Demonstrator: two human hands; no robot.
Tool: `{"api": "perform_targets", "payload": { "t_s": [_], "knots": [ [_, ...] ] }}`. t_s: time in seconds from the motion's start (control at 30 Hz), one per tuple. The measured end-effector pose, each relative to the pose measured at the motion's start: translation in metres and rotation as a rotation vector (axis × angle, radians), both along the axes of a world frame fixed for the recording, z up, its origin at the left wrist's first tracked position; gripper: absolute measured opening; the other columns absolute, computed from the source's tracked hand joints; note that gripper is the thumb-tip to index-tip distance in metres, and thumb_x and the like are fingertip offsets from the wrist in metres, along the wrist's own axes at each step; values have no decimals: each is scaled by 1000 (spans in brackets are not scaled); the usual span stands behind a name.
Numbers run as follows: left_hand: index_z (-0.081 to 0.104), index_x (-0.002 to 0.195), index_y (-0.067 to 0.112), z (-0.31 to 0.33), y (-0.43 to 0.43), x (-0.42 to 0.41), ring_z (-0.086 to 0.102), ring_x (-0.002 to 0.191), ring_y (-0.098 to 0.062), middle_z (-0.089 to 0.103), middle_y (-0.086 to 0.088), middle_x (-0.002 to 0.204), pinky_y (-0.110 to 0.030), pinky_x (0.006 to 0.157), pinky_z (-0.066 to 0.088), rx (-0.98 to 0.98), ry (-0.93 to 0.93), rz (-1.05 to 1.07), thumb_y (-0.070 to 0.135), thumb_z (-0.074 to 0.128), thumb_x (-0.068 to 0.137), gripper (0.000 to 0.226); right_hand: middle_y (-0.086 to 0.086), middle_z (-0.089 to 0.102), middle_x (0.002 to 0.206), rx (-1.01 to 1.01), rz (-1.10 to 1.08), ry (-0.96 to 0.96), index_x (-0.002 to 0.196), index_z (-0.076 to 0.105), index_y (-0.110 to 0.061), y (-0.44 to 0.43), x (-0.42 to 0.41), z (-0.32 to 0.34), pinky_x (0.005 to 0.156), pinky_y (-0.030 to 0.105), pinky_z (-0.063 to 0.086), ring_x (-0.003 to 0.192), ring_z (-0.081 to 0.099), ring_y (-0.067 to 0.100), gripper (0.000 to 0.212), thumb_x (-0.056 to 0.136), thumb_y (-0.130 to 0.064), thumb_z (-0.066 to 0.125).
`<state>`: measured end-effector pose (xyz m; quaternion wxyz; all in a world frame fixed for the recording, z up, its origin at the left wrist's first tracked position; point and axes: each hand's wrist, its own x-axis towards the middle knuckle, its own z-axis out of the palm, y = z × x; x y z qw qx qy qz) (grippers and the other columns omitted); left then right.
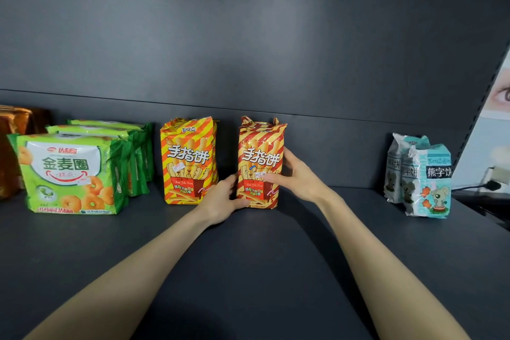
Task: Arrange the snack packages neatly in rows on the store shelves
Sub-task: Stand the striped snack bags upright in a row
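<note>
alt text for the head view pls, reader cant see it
A left hand and right hand grip a red-striped snack pack standing on a dark shelf. A yellow-striped pack stands beside it, green packs farther left, pale blue packs far right.

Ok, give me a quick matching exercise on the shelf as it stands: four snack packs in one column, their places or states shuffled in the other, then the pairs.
Packs:
1. green ring-snack packs
2. yellow-striped bag
3. red-striped bag
4. pale blue bags

Places or states:
A. gripped by the left hand and the right hand
B. far right of the shelf
C. three in a file, front to back
D. upright, between the green packs and the gripped bag

Pairs: 1-C, 2-D, 3-A, 4-B
</note>
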<state>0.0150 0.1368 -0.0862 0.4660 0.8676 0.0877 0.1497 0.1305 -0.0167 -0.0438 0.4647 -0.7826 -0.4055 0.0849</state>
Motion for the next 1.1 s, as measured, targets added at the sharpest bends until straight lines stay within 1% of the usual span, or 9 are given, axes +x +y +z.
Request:
{"api": "perform_targets", "payload": {
  "t_s": [0.3, 0.5, 0.73, 0.93, 1.1],
  "knots": [
    [28, 144, 9, 0, 2, 0, 36, 136, -24, 41, -8, 146, -33, 110, 31, -4, 7, 8, 9, 65, 85, 70, -6, 45, 142, -4, -13, -8, 147, 21, -27, 2, -5, 0, 106, 42, 42, 129, 46, 14, 80, 83, -32, 68],
    [30, 143, 11, 0, -1, 0, 39, 135, -23, 45, -5, 143, -31, 107, 32, 17, 4, 7, 15, 64, 87, 66, -5, 45, 143, -21, -29, -10, 146, 24, -25, 1, -5, 2, 105, 44, 43, 129, 46, 15, 82, 80, -36, 70],
    [33, 142, 10, 0, 0, -1, 40, 133, -24, 46, -6, 142, -31, 106, 34, 0, -9, 22, 15, 66, 86, 65, -2, 45, 142, -20, -64, -36, 144, 29, -19, 0, -6, 3, 100, 37, 44, 127, 48, 16, 77, 80, -34, 71],
    [32, 142, 12, 1, -3, -1, 44, 130, -24, 47, -6, 141, -31, 103, 38, 34, -25, 49, 16, 65, 87, 64, -2, 45, 142, -22, -71, -36, 143, 29, -19, -1, -8, 5, 100, 36, 44, 127, 47, 16, 76, 81, -32, 71],
    [34, 140, 13, 0, -1, -2, 46, 128, -22, 50, -6, 138, -33, 104, 37, 39, -31, 38, 17, 66, 86, 63, -2, 45, 143, -26, -69, -32, 143, 29, -18, -1, -9, 5, 102, 38, 43, 129, 46, 17, 74, 83, -31, 69]
  ]
}}
